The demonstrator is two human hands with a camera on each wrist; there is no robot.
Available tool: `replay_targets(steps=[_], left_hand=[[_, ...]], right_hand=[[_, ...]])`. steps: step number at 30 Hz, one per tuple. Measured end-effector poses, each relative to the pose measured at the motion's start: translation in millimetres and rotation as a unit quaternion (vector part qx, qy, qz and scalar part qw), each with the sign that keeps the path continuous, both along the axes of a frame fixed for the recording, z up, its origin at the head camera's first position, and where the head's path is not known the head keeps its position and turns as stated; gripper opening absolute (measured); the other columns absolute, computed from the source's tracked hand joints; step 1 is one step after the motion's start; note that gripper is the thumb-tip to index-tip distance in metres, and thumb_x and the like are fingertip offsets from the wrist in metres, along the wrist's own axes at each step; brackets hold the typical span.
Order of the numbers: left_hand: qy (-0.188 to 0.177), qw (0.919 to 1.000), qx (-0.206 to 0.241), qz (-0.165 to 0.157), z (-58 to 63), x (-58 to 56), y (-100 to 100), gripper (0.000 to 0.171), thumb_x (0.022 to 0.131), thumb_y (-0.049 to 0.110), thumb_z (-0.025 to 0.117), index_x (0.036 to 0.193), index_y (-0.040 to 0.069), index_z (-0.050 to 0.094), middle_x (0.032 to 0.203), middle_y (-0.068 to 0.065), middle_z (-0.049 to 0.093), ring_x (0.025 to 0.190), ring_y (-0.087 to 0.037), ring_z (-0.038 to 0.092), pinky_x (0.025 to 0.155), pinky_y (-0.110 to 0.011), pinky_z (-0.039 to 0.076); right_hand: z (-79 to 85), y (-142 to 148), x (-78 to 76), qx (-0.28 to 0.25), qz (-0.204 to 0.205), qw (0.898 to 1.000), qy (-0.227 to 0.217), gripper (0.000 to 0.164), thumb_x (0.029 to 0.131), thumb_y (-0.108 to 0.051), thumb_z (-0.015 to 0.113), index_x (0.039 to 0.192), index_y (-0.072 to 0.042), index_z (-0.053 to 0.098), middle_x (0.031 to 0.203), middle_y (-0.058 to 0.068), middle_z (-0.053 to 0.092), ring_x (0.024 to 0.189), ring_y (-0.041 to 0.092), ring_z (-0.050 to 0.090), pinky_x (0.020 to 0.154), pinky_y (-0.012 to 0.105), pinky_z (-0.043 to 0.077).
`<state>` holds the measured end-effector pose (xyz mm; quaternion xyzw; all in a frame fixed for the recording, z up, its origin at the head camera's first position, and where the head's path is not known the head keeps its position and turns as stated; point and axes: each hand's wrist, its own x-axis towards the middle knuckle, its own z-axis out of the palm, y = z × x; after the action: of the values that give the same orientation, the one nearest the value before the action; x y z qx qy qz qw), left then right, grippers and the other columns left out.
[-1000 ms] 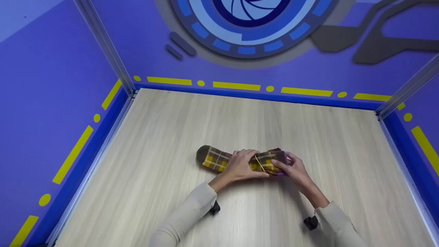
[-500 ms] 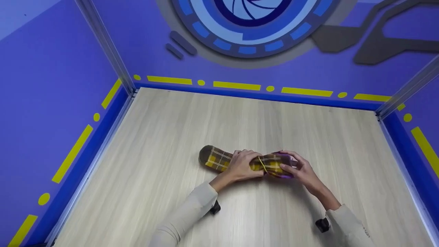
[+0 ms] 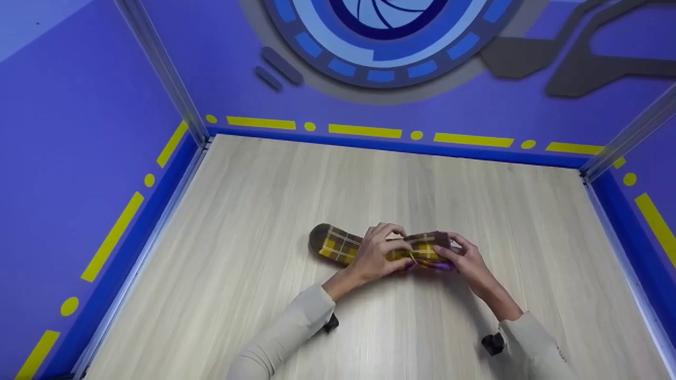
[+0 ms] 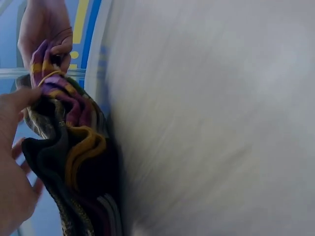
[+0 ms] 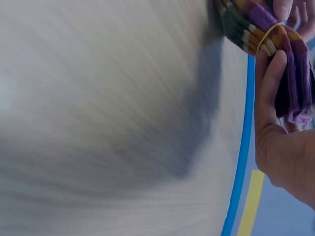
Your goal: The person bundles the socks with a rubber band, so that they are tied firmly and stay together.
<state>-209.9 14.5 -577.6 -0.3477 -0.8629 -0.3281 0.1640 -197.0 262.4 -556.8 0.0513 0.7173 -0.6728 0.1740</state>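
A bundle of socks (image 3: pixel 338 245), brown and yellow plaid on top, lies across the middle of the table. A yellow rubber band (image 5: pixel 268 35) cinches it near the cuff end. My left hand (image 3: pixel 376 256) arches over the bundle, thumb and forefinger pinching at the band. Its other fingers are bent. My right hand (image 3: pixel 470 264) grips the cuff end, thumb on top and fingers behind. In the left wrist view, folded layers (image 4: pixel 86 147) of dark, mustard and purple sock show along the bundle's edge. Part of the band is hidden by the left fingers.
The pale wood table (image 3: pixel 264 200) is bounded by a blue back wall (image 3: pixel 369 113) with yellow dashes and a blue left wall (image 3: pixel 79 158). Metal posts (image 3: pixel 169 79) stand at the corners. A dark wrist device (image 3: pixel 494 343) hangs under the right sleeve.
The right hand has drawn the cuff end slightly right, then stayed there. My left hand has gone from lying flat across the bundle to bent fingers at the band.
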Motion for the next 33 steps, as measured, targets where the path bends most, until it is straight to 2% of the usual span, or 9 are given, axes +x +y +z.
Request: replay_targets(steps=[6,10,12,18,20,22,26,30,33], left_hand=[[0.040,0.9938,-0.104,0.000,1.5,5.1,3.1,0.019,0.090,0.041,0.075,0.107,0.033,0.078,0.128,0.004,0.063,0.123,-0.014,0.053,0.104,-0.032,0.043],[0.062,0.9880,-0.141,0.014,2.6,3.2,2.7,0.015,0.089,0.043,0.076,0.101,0.034,0.078,0.125,0.005,0.063,0.123,-0.015,0.053,0.103,-0.034,0.042],[0.062,0.9855,-0.158,0.003,3.7,2.1,1.6,0.015,0.090,0.044,0.075,0.100,0.033,0.077,0.127,0.004,0.062,0.125,-0.016,0.052,0.105,-0.035,0.041],[0.019,0.9839,-0.163,-0.071,6.4,1.0,-7.5,0.014,0.092,0.039,0.073,0.100,0.027,0.075,0.131,0.001,0.058,0.131,-0.019,0.047,0.113,-0.038,0.036],[0.008,0.9833,-0.161,-0.084,7.6,0.7,-12.6,0.012,0.092,0.036,0.074,0.097,0.026,0.075,0.131,0.000,0.058,0.132,-0.020,0.047,0.113,-0.039,0.035],[0.001,0.9827,-0.163,-0.089,8.3,0.2,-17.8,0.010,0.092,0.035,0.074,0.096,0.025,0.074,0.131,0.000,0.058,0.131,-0.020,0.046,0.113,-0.040,0.035],[-0.023,0.9836,-0.155,-0.089,6.4,-0.4,-24.3,0.010,0.096,0.035,0.069,0.101,0.027,0.073,0.135,-0.002,0.057,0.132,-0.020,0.046,0.110,-0.040,0.037],[-0.062,0.9858,-0.130,-0.086,3.4,-0.2,-30.0,0.019,0.097,0.036,0.069,0.113,0.027,0.073,0.141,-0.004,0.055,0.133,-0.022,0.047,0.111,-0.040,0.039],[-0.096,0.9862,-0.115,-0.070,3.5,-0.6,-43.9,0.030,0.096,0.037,0.070,0.123,0.024,0.070,0.139,-0.005,0.058,0.132,-0.023,0.050,0.111,-0.043,0.040]], right_hand=[[3.5,-3.0,-2.9,-0.011,0.008,1.000,-0.008,0.044,0.098,-0.018,0.068,0.137,-0.006,0.050,0.104,0.003,0.072,0.088,0.016,0.073,0.076,0.033,0.063],[4.6,-6.3,-3.9,-0.011,0.014,1.000,-0.012,0.043,0.098,-0.016,0.068,0.135,-0.004,0.050,0.102,0.005,0.070,0.086,0.017,0.074,0.075,0.033,0.063],[4.7,-6.8,-3.9,-0.015,0.010,1.000,-0.017,0.041,0.098,-0.016,0.069,0.133,-0.006,0.051,0.100,0.005,0.070,0.083,0.017,0.074,0.073,0.033,0.063],[3.0,-0.1,-3.6,-0.026,0.008,0.999,-0.021,0.036,0.099,-0.015,0.067,0.131,-0.008,0.054,0.099,0.003,0.071,0.082,0.017,0.074,0.072,0.033,0.063],[2.1,3.0,-4.0,-0.029,0.002,0.999,-0.023,0.032,0.098,-0.015,0.068,0.128,-0.010,0.055,0.097,0.002,0.072,0.082,0.017,0.074,0.072,0.033,0.063],[0.2,6.3,-4.4,-0.033,-0.003,0.999,-0.028,0.031,0.098,-0.015,0.068,0.126,-0.010,0.054,0.097,0.002,0.072,0.082,0.017,0.073,0.072,0.034,0.063],[-4.1,11.3,-3.8,-0.014,0.007,1.000,-0.026,0.040,0.100,-0.017,0.067,0.134,-0.008,0.049,0.104,0.002,0.070,0.089,0.014,0.071,0.077,0.032,0.062],[-7.7,14.3,-2.5,0.055,0.025,0.998,0.014,0.053,0.100,-0.023,0.067,0.144,-0.004,0.047,0.122,0.009,0.066,0.099,0.010,0.065,0.081,0.024,0.057],[-10.8,18.7,-0.8,0.116,0.035,0.991,0.060,0.055,0.099,-0.023,0.069,0.147,-0.004,0.048,0.133,0.019,0.060,0.105,0.011,0.063,0.083,0.020,0.054]])
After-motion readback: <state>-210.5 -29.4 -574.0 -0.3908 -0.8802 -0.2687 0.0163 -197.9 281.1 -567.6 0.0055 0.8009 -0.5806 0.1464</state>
